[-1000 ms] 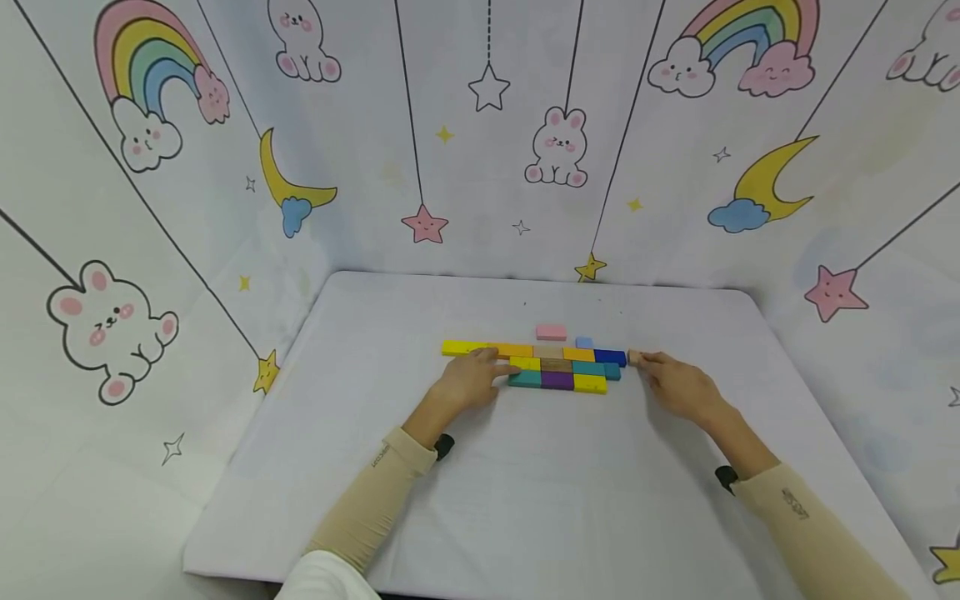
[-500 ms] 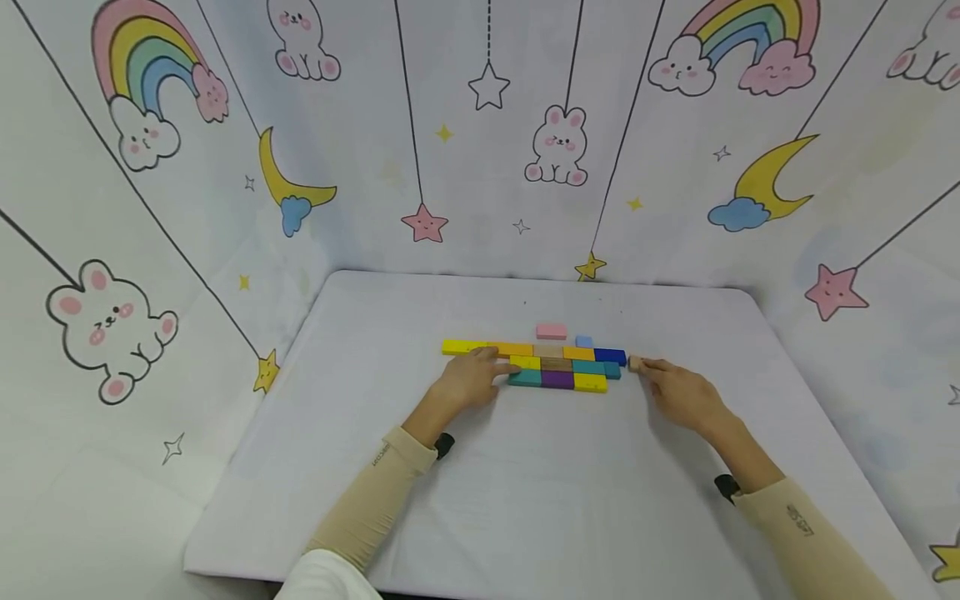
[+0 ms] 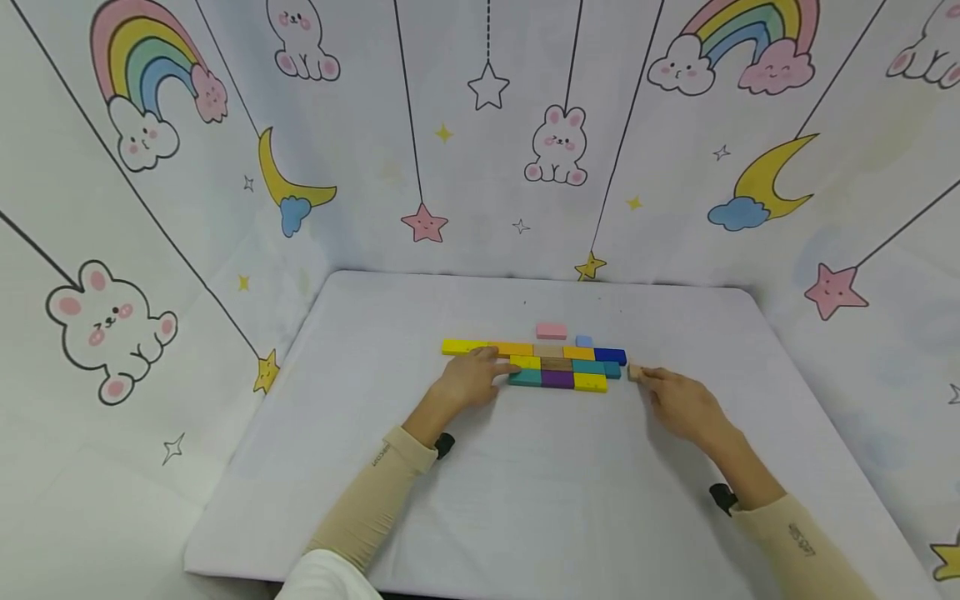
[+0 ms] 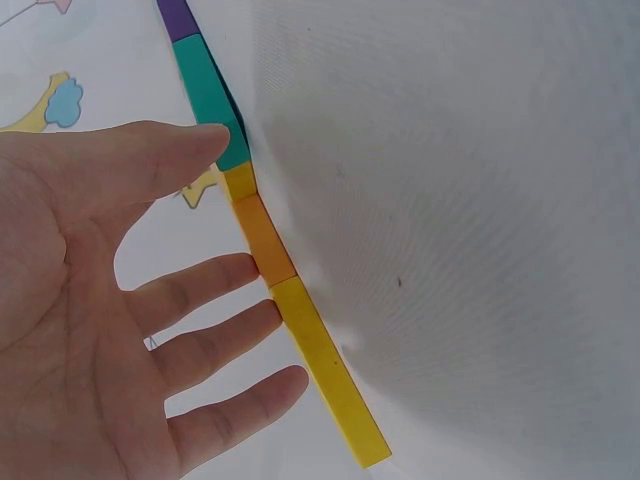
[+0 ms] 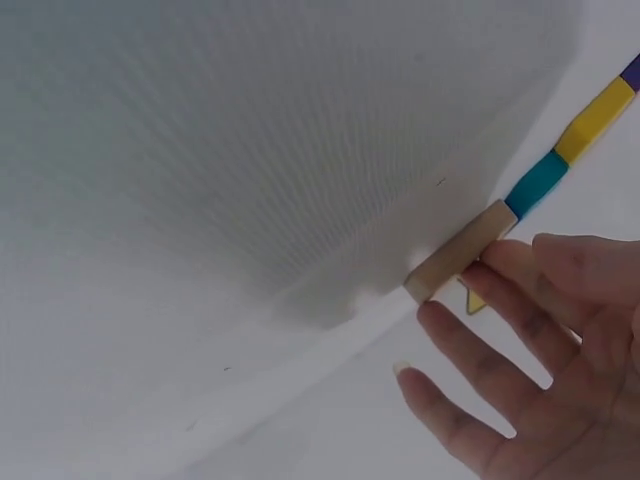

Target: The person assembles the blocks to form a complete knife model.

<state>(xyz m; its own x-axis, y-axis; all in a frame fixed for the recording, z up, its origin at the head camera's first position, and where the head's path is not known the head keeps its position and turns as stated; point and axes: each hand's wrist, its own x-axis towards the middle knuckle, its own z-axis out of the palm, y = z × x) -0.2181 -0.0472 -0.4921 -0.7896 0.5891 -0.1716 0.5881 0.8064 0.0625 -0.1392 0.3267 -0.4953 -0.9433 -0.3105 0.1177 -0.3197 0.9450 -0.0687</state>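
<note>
My left hand rests at the left end of a flat row of coloured wooden blocks. In the left wrist view its fingers reach an orange block and a yellow block, while the thumb touches a teal block. At the other end, my right hand holds a small plain wooden block by the fingertips. That block stands just right of a short teal block, with a narrow gap between them in the head view. Purple and brown blocks lie mid-row.
Behind the rows lie a pink block and a small light blue block. A dark blue block ends the back row. All of it is on a white-covered table, with a patterned cloth wall behind.
My right hand has drawn the plain wooden block slightly toward the front, from beside the dark blue block to beside the short teal one. The left hand stays where it was.
</note>
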